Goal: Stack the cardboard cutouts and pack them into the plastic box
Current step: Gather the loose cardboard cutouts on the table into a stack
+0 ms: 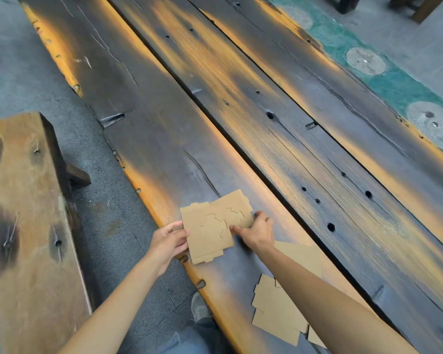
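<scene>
Both hands hold a small stack of cardboard cutouts [211,227] at the near edge of a long table [279,129] made of dark, weathered planks with orange-worn patches and scattered round holes. The left hand [168,240] grips the stack's left edge, thumb on top and fingers curled beneath. The right hand [256,231] lies over the stack's right side, fingers bent and pinching the upper sheet near its edge. The sheets are flat brown card with notched tabs along their edges and short curved slits cut into the face; the top two are fanned slightly apart, not squared. No printing, label or brand mark can be read on them.

More loose cutouts [279,310] lie flat on the table nearer the person, partly hidden under the right forearm, overlapping each other and well apart from the held stack. Another sheet [302,254] shows just beyond the forearm.

To the left, across a strip of grey floor [18,80], stands a separate wooden bench [28,226] with dark knots. A grey shoe [200,306] and blue trouser leg show below the table's edge. Beyond the table's far side runs a green strip with pale round patches [365,61]
</scene>
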